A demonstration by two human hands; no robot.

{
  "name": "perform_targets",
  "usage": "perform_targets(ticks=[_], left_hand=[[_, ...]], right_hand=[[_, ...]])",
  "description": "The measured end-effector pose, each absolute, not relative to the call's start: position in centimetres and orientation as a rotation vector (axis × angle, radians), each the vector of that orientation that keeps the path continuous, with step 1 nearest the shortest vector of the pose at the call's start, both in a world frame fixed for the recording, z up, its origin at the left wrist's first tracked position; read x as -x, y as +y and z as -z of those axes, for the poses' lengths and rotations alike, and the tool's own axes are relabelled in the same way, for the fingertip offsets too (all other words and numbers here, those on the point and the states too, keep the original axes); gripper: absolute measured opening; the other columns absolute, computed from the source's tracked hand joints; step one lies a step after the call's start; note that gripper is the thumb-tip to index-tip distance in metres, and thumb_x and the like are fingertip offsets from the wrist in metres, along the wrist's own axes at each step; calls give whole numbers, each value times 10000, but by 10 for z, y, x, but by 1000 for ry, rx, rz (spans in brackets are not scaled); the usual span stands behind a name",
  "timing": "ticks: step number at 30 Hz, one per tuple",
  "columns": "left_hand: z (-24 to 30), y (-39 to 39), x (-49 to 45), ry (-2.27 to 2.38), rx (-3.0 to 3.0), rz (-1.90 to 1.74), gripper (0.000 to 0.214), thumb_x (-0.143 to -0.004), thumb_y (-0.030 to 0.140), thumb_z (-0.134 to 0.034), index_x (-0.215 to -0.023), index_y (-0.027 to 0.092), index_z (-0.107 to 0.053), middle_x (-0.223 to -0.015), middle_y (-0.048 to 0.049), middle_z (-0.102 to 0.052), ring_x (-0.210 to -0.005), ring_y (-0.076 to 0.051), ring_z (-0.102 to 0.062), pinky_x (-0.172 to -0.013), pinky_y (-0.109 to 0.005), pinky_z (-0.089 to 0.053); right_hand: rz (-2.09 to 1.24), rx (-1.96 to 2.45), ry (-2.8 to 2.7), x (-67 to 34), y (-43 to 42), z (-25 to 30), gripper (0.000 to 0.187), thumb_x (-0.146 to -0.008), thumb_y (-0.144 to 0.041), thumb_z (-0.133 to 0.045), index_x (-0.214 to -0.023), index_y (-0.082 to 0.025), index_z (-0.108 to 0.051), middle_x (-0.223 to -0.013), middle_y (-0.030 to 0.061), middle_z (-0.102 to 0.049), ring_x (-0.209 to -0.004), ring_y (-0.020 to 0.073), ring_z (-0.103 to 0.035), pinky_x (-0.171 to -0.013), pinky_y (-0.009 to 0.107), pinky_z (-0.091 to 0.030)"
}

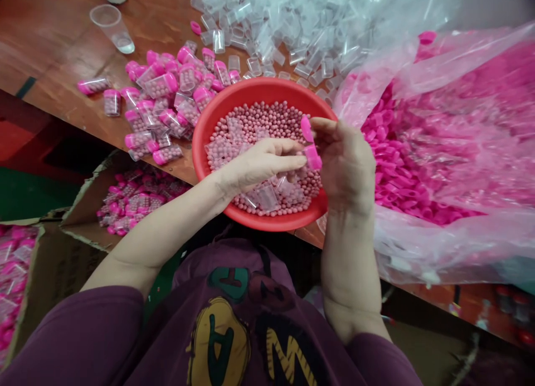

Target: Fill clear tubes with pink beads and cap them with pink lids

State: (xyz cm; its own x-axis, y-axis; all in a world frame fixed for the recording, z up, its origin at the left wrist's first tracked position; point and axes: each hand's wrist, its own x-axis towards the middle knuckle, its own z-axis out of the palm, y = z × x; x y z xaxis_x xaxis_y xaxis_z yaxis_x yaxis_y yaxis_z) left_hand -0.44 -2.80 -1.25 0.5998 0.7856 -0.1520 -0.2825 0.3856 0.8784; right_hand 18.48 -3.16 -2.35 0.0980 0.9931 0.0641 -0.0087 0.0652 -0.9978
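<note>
Two pink caps [312,157] sit at the fingertips – the right hand [345,163] pinches them, fingers nearly closed, while the left hand [259,165] reaches across with its fingers [288,162] held together, tips at the lower cap. Under the fingers, one red plastic basin [259,93] holds pink beads [267,124] and several clear tubes [267,197]; left of the fingers lie twenty-odd pink-capped filled tubes [163,87] on a wooden table [62,57], and to their right a plastic bag [460,246] holds loose pink caps [397,174]. Readable writing – one upside-down T, A and W – is on the purple top [221,341] below the wrists.
</note>
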Motion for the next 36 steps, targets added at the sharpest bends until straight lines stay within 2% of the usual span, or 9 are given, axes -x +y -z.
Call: perform_targets(ticks=[4, 8, 11, 13, 16, 23, 30, 34, 36], left_hand=[[15, -25, 6, 591, -841, -724, 227, -965, 272, -956, -857, 141, -806, -866, -46, -800, -777, -121, -706, -799, -258, -559], [15, -22, 6, 664, -684, -805, 240, -1015, 277, -916, -861, 157, -778, -803, -13, -732, -751, -113, -686, -732, -235, -529], [15, -22, 4, 677, -628, -818, 278, -1039, 283, -895, -836, 163, -748, -766, -3, -702, -709, -107, -654, -709, -226, -533], [14, -23, 3, 663, -618, -806, 294, -1029, 314, -921, -846, 161, -749, -780, -7, -721, -699, -102, -649, -718, -221, -551], [13, -26, 2, 613, -628, -779, 315, -1019, 329, -944, -843, 152, -752, -802, -16, -743, -707, -96, -663, -741, -212, -572], [10, -30, 2, 634, -677, -751, 304, -987, 335, -979, -876, 157, -760, -817, -11, -732, -766, -115, -691, -760, -232, -571], [-13, -18, 23, 697, -907, -998, 103, -1119, 222, -825, -1047, 177, -766, -884, 7, -719, -773, -83, -643, -719, -237, -496], [-22, 54, 93, 912, -1165, -1404, 139, -1197, 105, -649, -1291, 200, -689, -961, 19, -709, -899, -87, -621, -807, -225, -500], [-14, 96, 130, 1273, -1228, -1563, 226, -1174, -8, -551, -1164, 192, -655, -1017, 17, -674, -968, -85, -599, -956, -231, -540]], right_hand=[[-1212, 1064, -1236, -187, -26, 17, 584, -1034, -830, -601, -1211, -320, -826, -1228, 116, -877, -1229, 356, -833, -1181, 595, -693], [-669, 1103, -1597, -187, -46, 24, 512, -1103, -732, -689, -1466, -378, -758, -1505, 119, -787, -1465, 357, -733, -1311, 595, -604], [-303, 1146, -1929, -186, -56, 39, 858, -993, -742, -856, -1704, -359, -569, -1704, 170, -639, -1629, 435, -598, -1399, 707, -497], [-133, 1144, -1978, -184, -56, 49, 990, -964, -709, -894, -1771, -343, -452, -1696, 199, -633, -1607, 454, -616, -1372, 747, -510], [-14, 1118, -1946, -180, -53, 54, 872, -1014, -515, -862, -1754, -327, -440, -1613, 201, -696, -1519, 425, -693, -1316, 710, -577], [-94, 1131, -1900, -179, -67, 41, 733, -972, -299, -837, -1655, -337, -573, -1540, 178, -757, -1440, 418, -749, -1266, 694, -628], [-506, 1003, -1958, -206, -38, 39, 1029, -968, -542, -947, -1826, -451, -386, -1797, 117, -573, -1480, 391, -731, -1255, 643, -633], [-587, 1239, -1868, -223, -15, 37, 568, -1054, -474, -832, -1590, -351, -689, -1476, 103, -806, -1189, 321, -823, -1097, 570, -701], [-586, 1327, -1965, -218, -4, 42, 284, -1075, -345, -752, -1345, -296, -825, -1287, 94, -868, -1143, 318, -826, -1110, 571, -690]])
